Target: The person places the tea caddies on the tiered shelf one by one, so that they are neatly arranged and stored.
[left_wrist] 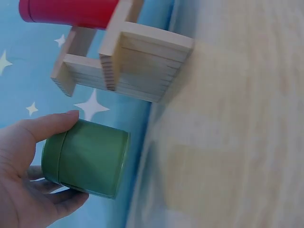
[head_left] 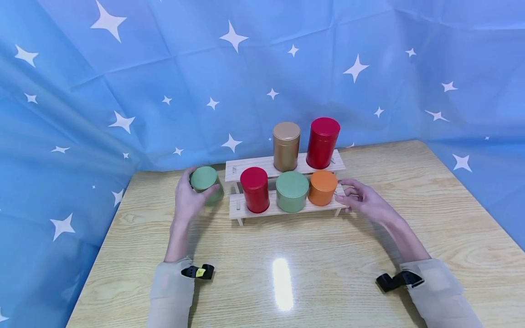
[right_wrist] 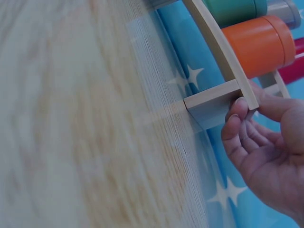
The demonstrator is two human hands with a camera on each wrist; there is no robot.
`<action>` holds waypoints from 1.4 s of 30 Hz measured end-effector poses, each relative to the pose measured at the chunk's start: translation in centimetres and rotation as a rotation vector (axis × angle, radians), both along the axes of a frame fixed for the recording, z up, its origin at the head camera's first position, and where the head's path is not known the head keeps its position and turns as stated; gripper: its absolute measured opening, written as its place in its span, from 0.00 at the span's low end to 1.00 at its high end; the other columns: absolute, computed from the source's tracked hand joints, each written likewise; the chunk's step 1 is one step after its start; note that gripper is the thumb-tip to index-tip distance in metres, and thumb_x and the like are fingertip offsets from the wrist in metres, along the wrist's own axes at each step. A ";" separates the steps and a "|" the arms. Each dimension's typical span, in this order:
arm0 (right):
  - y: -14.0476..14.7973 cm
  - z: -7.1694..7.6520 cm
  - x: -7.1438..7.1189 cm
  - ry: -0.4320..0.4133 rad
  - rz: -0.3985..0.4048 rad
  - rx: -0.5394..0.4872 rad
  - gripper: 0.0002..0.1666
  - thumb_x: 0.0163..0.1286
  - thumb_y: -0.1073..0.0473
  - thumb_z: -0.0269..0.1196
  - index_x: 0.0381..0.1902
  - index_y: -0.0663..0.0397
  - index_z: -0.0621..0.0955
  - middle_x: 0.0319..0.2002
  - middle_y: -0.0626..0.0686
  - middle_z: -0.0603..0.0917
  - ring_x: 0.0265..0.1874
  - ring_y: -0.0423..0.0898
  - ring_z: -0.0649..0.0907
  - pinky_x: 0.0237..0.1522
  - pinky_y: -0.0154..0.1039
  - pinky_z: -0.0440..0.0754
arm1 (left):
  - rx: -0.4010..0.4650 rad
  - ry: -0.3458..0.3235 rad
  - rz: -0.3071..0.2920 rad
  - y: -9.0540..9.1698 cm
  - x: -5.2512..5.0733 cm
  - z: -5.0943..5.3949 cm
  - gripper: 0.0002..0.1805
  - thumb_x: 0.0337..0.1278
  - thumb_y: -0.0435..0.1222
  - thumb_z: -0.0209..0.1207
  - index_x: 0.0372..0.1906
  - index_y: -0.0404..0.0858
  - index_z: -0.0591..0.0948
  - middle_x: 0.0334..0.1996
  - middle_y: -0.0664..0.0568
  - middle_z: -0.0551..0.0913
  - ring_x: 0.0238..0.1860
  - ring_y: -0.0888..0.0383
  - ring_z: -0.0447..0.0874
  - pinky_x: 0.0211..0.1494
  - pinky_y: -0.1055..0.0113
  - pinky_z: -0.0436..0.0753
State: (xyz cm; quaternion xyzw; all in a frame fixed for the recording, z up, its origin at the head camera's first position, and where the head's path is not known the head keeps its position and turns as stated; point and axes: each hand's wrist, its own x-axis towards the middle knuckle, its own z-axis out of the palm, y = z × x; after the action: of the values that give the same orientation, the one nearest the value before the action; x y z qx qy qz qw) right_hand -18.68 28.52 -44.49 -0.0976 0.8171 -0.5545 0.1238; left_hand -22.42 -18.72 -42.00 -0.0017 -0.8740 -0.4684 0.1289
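Observation:
A green canister [head_left: 205,177] with a lid is at the left of a two-tier wooden shelf [head_left: 238,207]. My left hand [head_left: 187,200] grips it around the lid end, thumb on the shelf side. In the left wrist view, backdrop shows between the canister's base [left_wrist: 121,161] and the tabletop, so it is raised. My right hand [head_left: 362,200] pinches the right end of the lower tier, fingertips beneath the board [right_wrist: 228,59]. That tier bears a red canister [head_left: 255,191], a wider green canister [head_left: 292,193] and a short orange canister [head_left: 322,189].
On the upper tier [head_left: 250,168] stand a tall gold canister [head_left: 286,148] and a tall red canister [head_left: 323,143]. A wood-grain table [head_left: 336,264] carries the shelf. Blue star-patterned cloth [head_left: 197,77] hangs close behind and at the sides.

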 end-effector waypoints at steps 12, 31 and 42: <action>0.0 0.2 0.1 -0.002 -0.006 0.009 0.39 0.74 0.55 0.63 0.74 0.64 0.60 0.40 0.62 0.78 0.32 0.55 0.83 0.33 0.40 0.81 | 0.051 0.157 0.087 0.9 1.0 4.0 0.48 0.47 0.42 0.78 0.71 0.32 0.67 0.65 0.38 0.73 0.63 0.42 0.72 0.63 0.42 0.73; 0.1 0.2 0.2 -0.004 -0.005 0.003 0.39 0.74 0.56 0.63 0.74 0.64 0.60 0.41 0.62 0.78 0.32 0.54 0.84 0.32 0.39 0.81 | 0.079 0.346 -0.050 6.1 1.2 8.3 0.43 0.46 0.37 0.78 0.68 0.33 0.70 0.60 0.43 0.77 0.58 0.48 0.76 0.57 0.52 0.79; 0.0 0.1 0.1 0.003 0.001 0.003 0.38 0.74 0.56 0.63 0.73 0.65 0.60 0.40 0.62 0.78 0.32 0.55 0.83 0.32 0.40 0.81 | 0.096 0.271 -0.117 8.5 0.0 8.5 0.44 0.48 0.40 0.77 0.70 0.33 0.69 0.63 0.42 0.73 0.61 0.48 0.73 0.58 0.54 0.78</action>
State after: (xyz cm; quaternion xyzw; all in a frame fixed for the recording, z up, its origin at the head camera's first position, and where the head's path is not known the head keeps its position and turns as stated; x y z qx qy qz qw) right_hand -18.62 28.50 -44.39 -0.0986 0.8183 -0.5528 0.1227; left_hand -22.43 -10.23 -33.50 -0.1095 -0.8235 -0.5120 0.2183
